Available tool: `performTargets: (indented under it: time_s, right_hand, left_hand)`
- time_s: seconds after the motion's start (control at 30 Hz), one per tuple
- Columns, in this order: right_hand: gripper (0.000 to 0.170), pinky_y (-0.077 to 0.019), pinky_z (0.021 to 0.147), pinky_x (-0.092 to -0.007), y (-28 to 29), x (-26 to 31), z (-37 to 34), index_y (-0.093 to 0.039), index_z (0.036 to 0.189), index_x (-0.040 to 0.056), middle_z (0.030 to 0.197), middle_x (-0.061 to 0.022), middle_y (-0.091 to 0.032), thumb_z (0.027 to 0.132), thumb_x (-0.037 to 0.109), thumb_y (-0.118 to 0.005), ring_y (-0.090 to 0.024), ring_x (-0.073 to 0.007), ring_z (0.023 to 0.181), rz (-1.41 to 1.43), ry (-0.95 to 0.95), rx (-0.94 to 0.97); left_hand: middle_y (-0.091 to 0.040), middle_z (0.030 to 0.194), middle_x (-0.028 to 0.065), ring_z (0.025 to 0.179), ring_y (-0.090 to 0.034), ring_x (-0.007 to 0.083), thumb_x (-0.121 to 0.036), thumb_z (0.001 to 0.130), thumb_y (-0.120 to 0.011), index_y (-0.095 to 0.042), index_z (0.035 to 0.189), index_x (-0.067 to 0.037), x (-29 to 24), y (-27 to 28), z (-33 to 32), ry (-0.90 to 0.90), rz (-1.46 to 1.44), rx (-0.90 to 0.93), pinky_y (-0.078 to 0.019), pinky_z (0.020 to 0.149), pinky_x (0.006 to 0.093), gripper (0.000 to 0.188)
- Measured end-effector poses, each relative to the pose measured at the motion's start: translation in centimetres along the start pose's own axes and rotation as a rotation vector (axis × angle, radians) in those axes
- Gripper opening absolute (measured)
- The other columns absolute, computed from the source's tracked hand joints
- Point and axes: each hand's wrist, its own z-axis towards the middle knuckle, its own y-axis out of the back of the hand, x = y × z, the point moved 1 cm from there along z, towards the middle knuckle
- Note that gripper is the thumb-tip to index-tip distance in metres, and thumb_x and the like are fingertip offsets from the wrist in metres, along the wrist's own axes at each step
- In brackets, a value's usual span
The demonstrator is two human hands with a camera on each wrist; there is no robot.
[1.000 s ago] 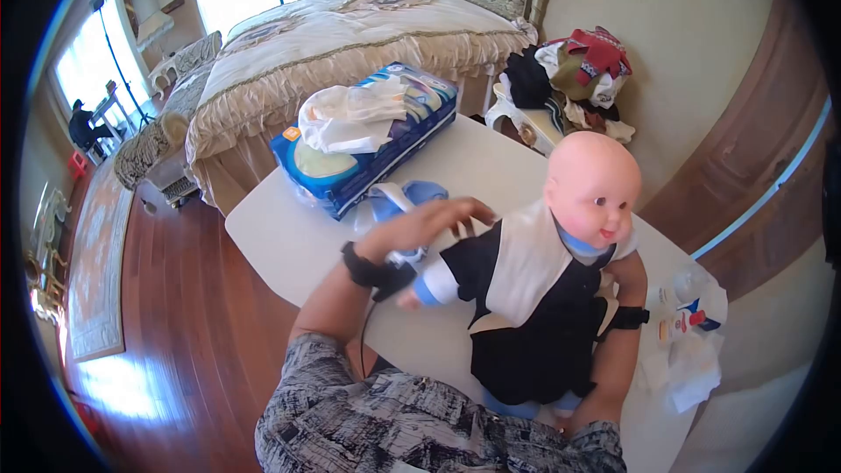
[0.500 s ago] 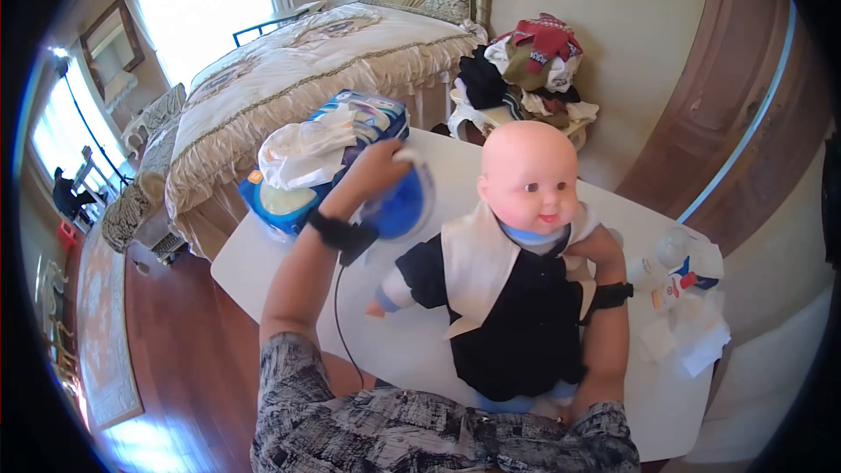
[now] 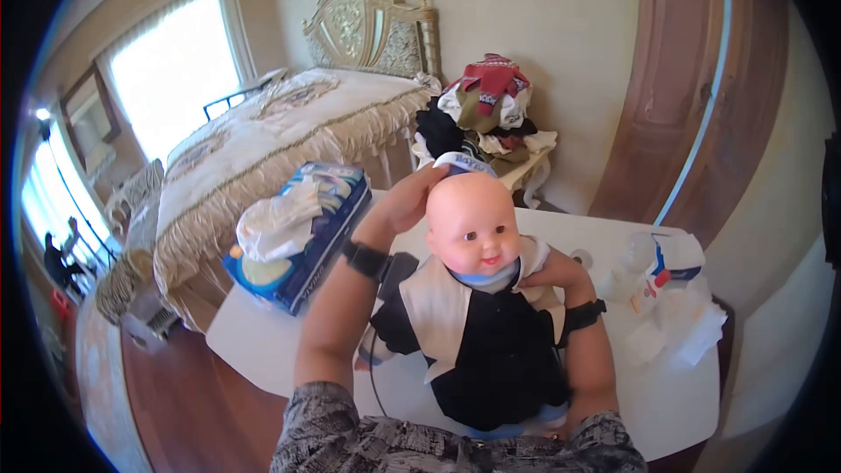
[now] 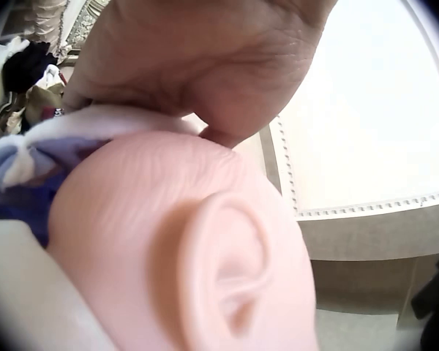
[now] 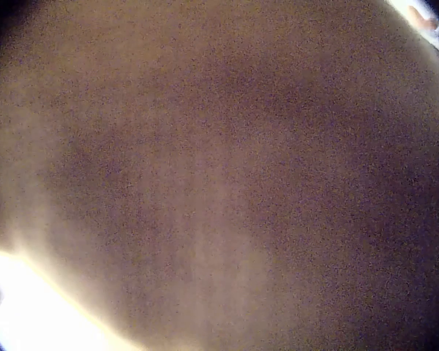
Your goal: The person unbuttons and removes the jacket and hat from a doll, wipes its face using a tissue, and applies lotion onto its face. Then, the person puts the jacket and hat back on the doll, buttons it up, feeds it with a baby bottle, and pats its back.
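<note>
A bald baby doll (image 3: 477,232) in a black outfit with a cream vest sits upright on the white table, facing the camera. My left hand (image 3: 412,199) pinches a blue baby hat (image 3: 467,163) with a white brim at the back of the doll's head. In the left wrist view, the hat's white edge (image 4: 124,121) lies against the crown, above the doll's ear (image 4: 230,270). My right hand (image 3: 562,273) grips the doll near its shoulder, with some fingers hidden behind it. Blurred skin fills most of the right wrist view.
On the table's left stands a blue diaper pack (image 3: 337,223) with a white diaper (image 3: 280,223) on top. Bottles (image 3: 644,293) and crumpled tissues (image 3: 692,324) lie at the right. Behind are a clothes pile (image 3: 491,101) on a stand and a bed (image 3: 254,144).
My left hand reached to the blue hat beside the diaper pack, took hold of it and brought it right, behind the doll's head. My right hand keeps its grip on the doll.
</note>
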Motion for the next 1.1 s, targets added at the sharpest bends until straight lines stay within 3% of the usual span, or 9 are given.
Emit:
performTargets:
  time_s: [0.07, 0.27, 0.37, 0.5, 0.6, 0.8, 0.9, 0.97, 1.1]
  right_hand:
    - [0.079, -0.0445, 0.097, -0.0338, -0.1, 0.4, 0.1, -0.054, 0.128, 0.0069, 0.120, -0.0062, -0.061, 0.060, 0.021, -0.090, -0.055, -0.0174, 0.111, -0.111, 0.068, 0.022]
    - [0.063, -0.0415, 0.099, -0.0314, 0.6, -0.2, 0.8, -0.052, 0.128, 0.0048, 0.119, -0.0084, -0.059, 0.085, 0.047, -0.069, -0.055, -0.0176, 0.110, 0.149, 0.198, 0.072]
    - [0.056, -0.0409, 0.101, -0.0333, 0.7, 0.8, 1.6, -0.045, 0.134, 0.0023, 0.125, -0.0106, -0.055, 0.097, 0.043, -0.054, -0.051, -0.0181, 0.118, 0.636, -0.023, 0.011]
    - [0.042, -0.0420, 0.100, -0.0330, 0.5, 3.4, 3.8, -0.044, 0.134, 0.0030, 0.124, -0.0126, -0.055, 0.099, 0.025, -0.053, -0.052, -0.0191, 0.118, 0.018, 0.047, -0.164]
    - [0.043, -0.0437, 0.096, -0.0303, 0.1, 4.6, 6.1, -0.045, 0.134, 0.0026, 0.119, -0.0096, -0.058, 0.096, 0.017, -0.057, -0.056, -0.0154, 0.110, -0.105, 0.107, -0.088]
    - [0.037, -0.0442, 0.095, -0.0288, -1.1, 5.8, 8.9, -0.050, 0.130, 0.0042, 0.113, -0.0053, -0.059, 0.097, 0.020, -0.057, -0.056, -0.0119, 0.106, 0.267, 0.005, 0.031]
    - [0.026, -0.0472, 0.079, -0.0246, -1.3, 4.9, 9.8, -0.057, 0.119, 0.0031, 0.105, -0.0043, -0.061, 0.096, 0.015, -0.056, -0.056, -0.0096, 0.091, 0.220, 0.014, -0.039]
    - [0.025, -0.0466, 0.076, -0.0231, -1.4, 4.1, 9.9, -0.057, 0.116, 0.0018, 0.099, -0.0023, -0.061, 0.096, 0.016, -0.056, -0.056, -0.0077, 0.086, 0.207, 0.071, -0.071]
    - [0.025, -0.0457, 0.072, -0.0214, -2.0, 3.6, 8.6, -0.057, 0.114, -0.0003, 0.093, 0.0002, -0.061, 0.097, 0.018, -0.058, -0.054, -0.0059, 0.079, 0.213, 0.182, -0.203]
  left_hand:
    - [-0.059, 0.125, 0.0097, 0.117, -0.054, 0.0188, -0.029, 0.102, -0.046, -0.048, 0.133, -0.004, -0.4, -1.1, -1.3, -0.040, -0.025, -0.011, -0.0417, 0.101, 0.0347, 0.039]
    - [-0.050, 0.135, 0.0119, 0.126, -0.047, 0.0214, -0.032, 0.098, -0.052, -0.037, 0.139, -0.004, 0.7, -0.2, -3.2, -0.233, 0.090, -0.017, -0.0383, 0.105, 0.0380, 0.051]
    - [-0.046, 0.137, 0.0154, 0.129, -0.045, 0.0256, -0.036, 0.093, -0.059, -0.035, 0.139, -0.003, 0.9, -0.2, -3.8, -0.316, 0.114, 0.011, -0.0360, 0.107, 0.0398, 0.061]
    - [-0.046, 0.138, 0.0162, 0.130, -0.044, 0.0266, -0.039, 0.088, -0.066, -0.032, 0.140, -0.002, 1.4, 0.2, -4.1, -0.328, 0.135, -0.035, -0.0350, 0.108, 0.0407, 0.072]
    - [-0.047, 0.136, 0.0154, 0.128, -0.045, 0.0263, -0.039, 0.086, -0.069, -0.034, 0.138, -0.002, 1.5, 0.3, -4.2, -0.331, 0.115, -0.021, -0.0353, 0.108, 0.0407, 0.072]
    - [-0.045, 0.140, 0.0147, 0.131, -0.044, 0.0267, -0.049, 0.081, -0.072, -0.032, 0.143, -0.004, 2.1, 0.9, -4.2, -0.370, 0.153, -0.013, -0.0355, 0.109, 0.0407, 0.086]
    - [-0.046, 0.139, 0.0139, 0.131, -0.043, 0.0256, -0.050, 0.080, -0.073, -0.033, 0.141, -0.003, 2.2, 0.9, -4.3, -0.385, 0.138, -0.006, -0.0356, 0.108, 0.0401, 0.086]
    - [-0.049, 0.134, 0.0131, 0.126, -0.046, 0.0235, -0.044, 0.081, -0.075, -0.035, 0.137, -0.005, 2.4, 0.8, -4.5, -0.394, 0.088, -0.018, -0.0368, 0.106, 0.0395, 0.079]
    - [-0.045, 0.137, 0.0133, 0.129, -0.042, 0.0235, -0.047, 0.079, -0.076, -0.030, 0.141, -0.004, 2.4, 0.5, -5.4, -0.339, 0.276, -0.033, -0.0331, 0.108, 0.0395, 0.088]
